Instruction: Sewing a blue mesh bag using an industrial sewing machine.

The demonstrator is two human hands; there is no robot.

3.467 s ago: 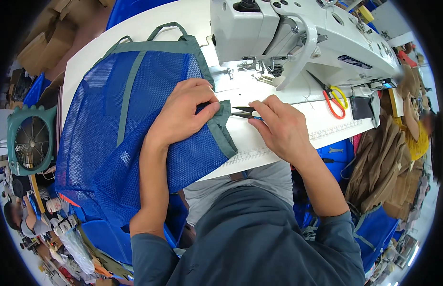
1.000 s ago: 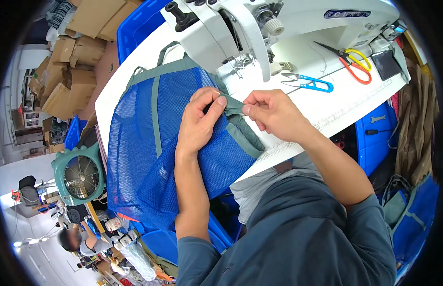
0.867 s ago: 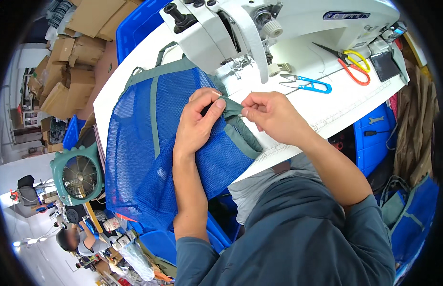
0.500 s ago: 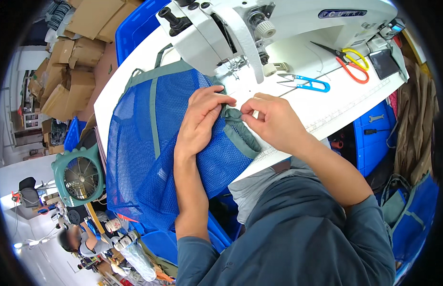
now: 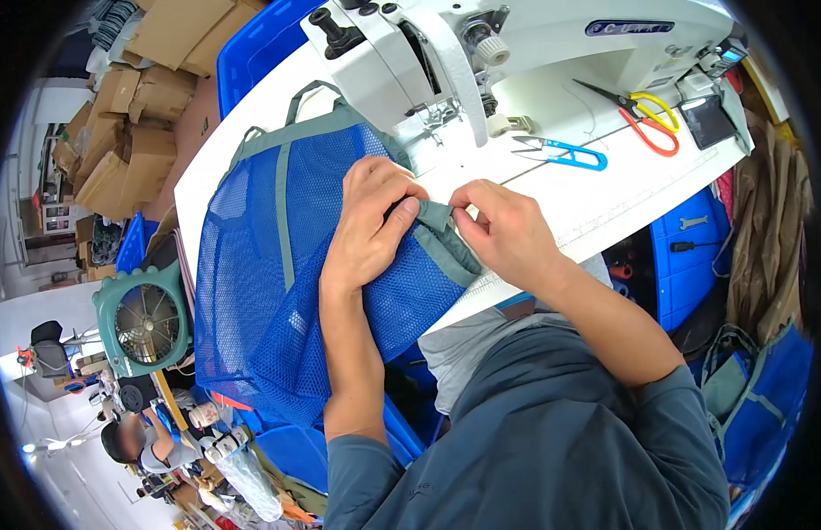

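Blue mesh bag (image 5: pixel 243 212), grey-green trim (image 5: pixel 448 254), lies on white counter (image 5: pixel 618 196) in front of sewing machine (image 5: pixel 368 66), lower part draping over near edge. Left hand (image 5: pixel 371 212) fingers pinched on trim, forearm across mesh; right hand (image 5: pixel 506 228) fingertips together on same trim, just beside. Probably light, floppy, not fragile; open mesh likely shifts and may snag. Trim looks firmer, so best hold: pinch there, both sides of the fold.
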